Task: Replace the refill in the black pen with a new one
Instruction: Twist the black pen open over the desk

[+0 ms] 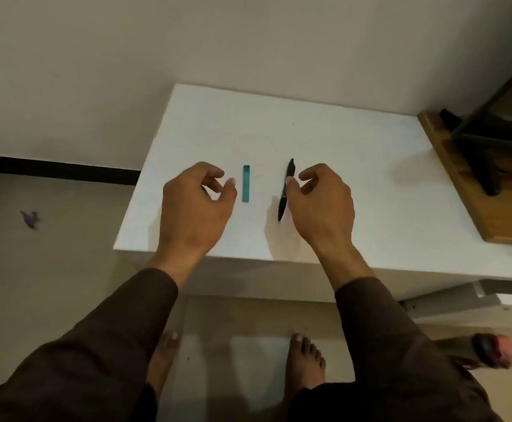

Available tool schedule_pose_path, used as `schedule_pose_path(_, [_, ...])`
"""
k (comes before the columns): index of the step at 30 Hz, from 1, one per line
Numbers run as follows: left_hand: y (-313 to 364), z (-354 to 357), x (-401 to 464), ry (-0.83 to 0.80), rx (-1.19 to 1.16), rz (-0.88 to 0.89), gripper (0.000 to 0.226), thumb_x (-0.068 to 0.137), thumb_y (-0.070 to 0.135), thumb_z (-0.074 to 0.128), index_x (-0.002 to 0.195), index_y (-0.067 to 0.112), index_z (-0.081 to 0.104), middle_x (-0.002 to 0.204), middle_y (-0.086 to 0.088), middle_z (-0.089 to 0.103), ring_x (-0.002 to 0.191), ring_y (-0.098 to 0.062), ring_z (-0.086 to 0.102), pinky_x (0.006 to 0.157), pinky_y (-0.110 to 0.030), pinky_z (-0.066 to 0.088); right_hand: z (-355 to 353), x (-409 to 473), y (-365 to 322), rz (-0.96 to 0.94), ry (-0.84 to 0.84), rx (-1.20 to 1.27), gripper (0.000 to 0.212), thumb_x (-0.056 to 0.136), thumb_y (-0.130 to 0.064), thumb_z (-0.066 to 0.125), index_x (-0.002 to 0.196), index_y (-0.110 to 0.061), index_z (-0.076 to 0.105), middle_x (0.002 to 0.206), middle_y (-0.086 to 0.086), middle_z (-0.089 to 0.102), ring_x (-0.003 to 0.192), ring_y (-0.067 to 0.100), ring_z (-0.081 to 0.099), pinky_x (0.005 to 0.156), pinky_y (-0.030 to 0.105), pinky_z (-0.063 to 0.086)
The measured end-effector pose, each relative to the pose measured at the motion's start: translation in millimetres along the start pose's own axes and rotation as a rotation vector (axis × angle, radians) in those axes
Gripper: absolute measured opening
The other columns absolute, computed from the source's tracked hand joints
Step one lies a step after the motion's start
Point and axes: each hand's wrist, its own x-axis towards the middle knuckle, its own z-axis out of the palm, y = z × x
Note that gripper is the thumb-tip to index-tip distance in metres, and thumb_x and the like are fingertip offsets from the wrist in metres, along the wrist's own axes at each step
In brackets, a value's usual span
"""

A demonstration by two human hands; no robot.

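Observation:
A black pen (285, 193) lies on the white table (324, 153), running near to far and slightly tilted. A flat teal pack (246, 183), long and narrow, lies parallel to it on the left. My right hand (324, 205) hovers just right of the pen with fingers curled and apart; its thumb tip touches the pen's middle. My left hand (196, 202) hovers just left of the teal pack, fingers curled and apart, holding nothing. Both hands are above the table's near half.
A wooden board (474, 190) with a black metal frame (492, 138) on it sits at the table's right edge. The wall is close behind the table. My bare feet (305, 360) stand on the floor below the near edge. A small purple scrap (30, 219) lies on the floor, left.

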Motion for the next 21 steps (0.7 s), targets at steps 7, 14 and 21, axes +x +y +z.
schedule_pose_path(7, [-3.0, 10.3, 14.6, -0.059, 0.026, -0.031, 0.027, 0.093, 0.03, 0.074, 0.112, 0.011, 0.074, 0.093, 0.001, 0.073, 0.069, -0.003, 0.059, 0.068, -0.009, 0.043, 17.7, 27.7, -4.0, 0.162, -0.076, -0.155, 0.03, 0.088, -0.046, 0.072, 0.088, -0.018, 0.062, 0.072, -0.009, 0.057, 0.057, 0.004, 0.05, 0.047, 0.021, 0.03])
schedule_pose_path(14, [13.1, 11.4, 12.5, -0.14, -0.093, -0.01, 0.031, 0.091, 0.039, 0.074, 0.112, 0.017, 0.075, 0.087, 0.017, 0.069, 0.078, -0.002, 0.066, 0.067, -0.005, 0.048, 2.8, 14.7, -14.1, 0.156, -0.138, 0.241, 0.021, 0.092, -0.032, 0.072, 0.082, -0.013, 0.075, 0.07, 0.0, 0.075, 0.055, 0.009, 0.067, 0.05, 0.016, 0.046])
schedule_pose_path(21, [22.1, -0.8, 15.0, -0.432, -0.396, -0.08, 0.018, 0.092, 0.02, 0.075, 0.106, 0.029, 0.081, 0.078, 0.005, 0.082, 0.068, -0.015, 0.078, 0.066, -0.026, 0.064, -27.8, -0.7, -22.0, 0.098, -0.428, 0.638, 0.018, 0.09, -0.035, 0.077, 0.09, -0.018, 0.081, 0.077, 0.0, 0.08, 0.066, 0.012, 0.073, 0.063, 0.027, 0.053])
